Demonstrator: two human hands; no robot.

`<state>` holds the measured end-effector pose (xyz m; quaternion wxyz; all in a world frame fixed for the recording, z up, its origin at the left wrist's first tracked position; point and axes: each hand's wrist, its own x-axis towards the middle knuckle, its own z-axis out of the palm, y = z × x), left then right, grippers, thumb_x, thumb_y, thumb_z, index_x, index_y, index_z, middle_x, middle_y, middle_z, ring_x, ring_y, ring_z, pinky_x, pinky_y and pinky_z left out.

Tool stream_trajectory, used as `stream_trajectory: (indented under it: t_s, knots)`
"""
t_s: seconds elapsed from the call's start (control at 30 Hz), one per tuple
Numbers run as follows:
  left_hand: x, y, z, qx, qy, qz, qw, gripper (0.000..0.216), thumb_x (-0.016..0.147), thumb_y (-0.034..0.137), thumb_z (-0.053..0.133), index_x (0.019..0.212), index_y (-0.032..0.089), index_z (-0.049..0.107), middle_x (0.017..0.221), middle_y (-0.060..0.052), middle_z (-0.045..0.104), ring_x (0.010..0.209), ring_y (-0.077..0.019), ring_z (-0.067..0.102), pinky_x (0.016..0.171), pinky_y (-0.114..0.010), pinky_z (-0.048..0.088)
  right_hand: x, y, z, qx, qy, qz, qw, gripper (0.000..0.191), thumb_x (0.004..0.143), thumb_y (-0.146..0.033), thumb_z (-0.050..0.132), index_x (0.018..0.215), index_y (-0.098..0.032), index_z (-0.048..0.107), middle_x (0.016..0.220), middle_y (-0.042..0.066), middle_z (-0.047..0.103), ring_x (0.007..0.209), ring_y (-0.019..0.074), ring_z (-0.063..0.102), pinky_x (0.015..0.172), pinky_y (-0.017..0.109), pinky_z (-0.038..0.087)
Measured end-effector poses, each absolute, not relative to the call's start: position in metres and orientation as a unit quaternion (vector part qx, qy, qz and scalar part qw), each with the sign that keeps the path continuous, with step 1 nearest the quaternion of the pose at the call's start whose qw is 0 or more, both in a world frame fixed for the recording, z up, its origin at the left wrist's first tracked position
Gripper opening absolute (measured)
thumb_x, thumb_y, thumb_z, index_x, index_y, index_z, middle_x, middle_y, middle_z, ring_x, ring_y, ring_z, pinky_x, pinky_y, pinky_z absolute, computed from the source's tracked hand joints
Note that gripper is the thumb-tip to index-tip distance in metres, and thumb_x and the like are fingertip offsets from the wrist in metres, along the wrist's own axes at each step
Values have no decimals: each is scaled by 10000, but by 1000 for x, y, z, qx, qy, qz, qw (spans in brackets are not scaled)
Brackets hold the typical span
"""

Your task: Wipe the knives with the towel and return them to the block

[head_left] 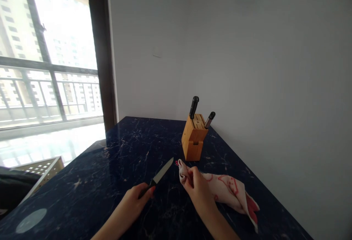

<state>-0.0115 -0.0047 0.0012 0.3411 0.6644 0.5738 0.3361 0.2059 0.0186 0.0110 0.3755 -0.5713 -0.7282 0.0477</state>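
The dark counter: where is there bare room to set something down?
The widest bare stretch of the counter lies left of the knife and left hand, toward the window. Another lies left of the knife block, by the wall. It is crowded before the block, around the right hand and cloth.

Three knives (162,171), one block (194,139), one cloth (227,190)

The knife (161,175) has a smooth metal blade with a dull sheen and a dark handle. The cloth (228,192) is soft, matt fabric. The block (194,139) is smooth wood, satin-finished. The table (123,152) looks like polished stone, glossy and veined. The wall (247,49) is matt.
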Motion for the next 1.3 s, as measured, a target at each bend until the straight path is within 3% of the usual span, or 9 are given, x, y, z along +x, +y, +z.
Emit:
stream_trajectory:
  t_s: [0.13,0.3,0.43,0.57,0.73,0.87,1.03,1.3]
  knots:
    - [-8,-10,3,701,577,293,301,380,795,489,391,652,181,561,579,17,568,536,-126,498,501,-207,312,194,7,14,-484,-747,125,438,109,795,-137,399,877,-194,444,827,28,594,779,152,580,694,276,455]
    - [0,-17,4,722,588,254,263,310,826,424,368,747,206,574,696,-19,646,641,-162,593,578,-221,357,175,-1,14,-439,-802,117,388,339,744,-41,405,1042,-195,459,1023,62,575,969,172,541,824,325,434]
    - [4,-21,1,739,596,216,226,289,839,387,353,803,214,581,763,-48,666,716,-188,621,612,-230,377,168,5,12,-490,-801,92,332,342,706,-10,417,983,-179,523,946,58,603,937,186,561,808,324,448]
    - [5,-22,1,751,605,191,186,297,847,368,334,832,213,587,792,-64,672,754,-209,627,627,-252,385,165,1,10,-481,-806,99,330,376,670,5,414,978,-178,529,973,54,589,973,179,538,844,312,429]
    - [7,-23,3,757,611,166,158,258,829,296,345,822,208,588,787,-61,675,750,-205,630,630,-259,382,164,-15,7,-446,-825,118,327,423,665,-109,499,1079,-194,473,1041,66,549,1020,209,501,864,357,417]
    - [8,-23,4,759,614,156,149,223,794,239,369,809,201,588,786,-63,675,740,-213,629,615,-268,382,164,-19,2,-450,-838,77,299,571,610,-183,592,1157,-150,431,1101,110,519,1051,263,463,894,419,379]
    - [7,-23,2,758,612,166,153,251,806,272,370,889,201,596,816,-76,675,795,-219,627,668,-278,392,163,-9,2,-463,-824,78,317,347,703,-25,423,976,-202,544,905,29,583,890,182,531,786,329,430]
    - [7,-23,2,761,609,161,156,301,841,325,329,899,195,594,824,-92,673,784,-245,629,664,-305,402,166,-7,8,-465,-797,121,367,318,659,22,409,824,-192,575,871,35,610,878,179,550,786,308,428]
